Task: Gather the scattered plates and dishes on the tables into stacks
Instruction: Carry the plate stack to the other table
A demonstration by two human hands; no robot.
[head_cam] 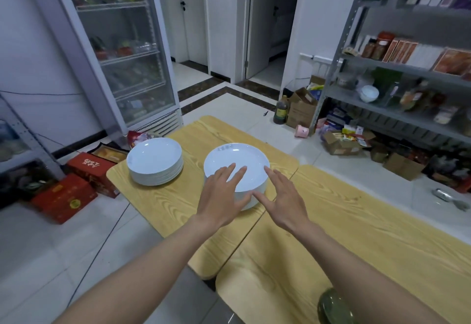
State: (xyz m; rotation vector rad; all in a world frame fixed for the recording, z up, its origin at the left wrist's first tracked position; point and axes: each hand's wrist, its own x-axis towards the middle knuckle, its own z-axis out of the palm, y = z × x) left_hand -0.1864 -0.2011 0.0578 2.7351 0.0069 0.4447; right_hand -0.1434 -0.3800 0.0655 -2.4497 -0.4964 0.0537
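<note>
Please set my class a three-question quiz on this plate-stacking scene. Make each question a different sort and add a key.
1. True or false: the left hand and the right hand are both spread open over the right-hand stack of round white plates.
2. How many stacks of white plates stand on the yellow wood-grain table? A) one B) two C) four
3. Fill in: the dark green glazed dish at the bottom edge is partly hidden by the person's ____ forearm.

Key: 1 true; 2 B, since the second stack stands further left; 3 right.
</note>
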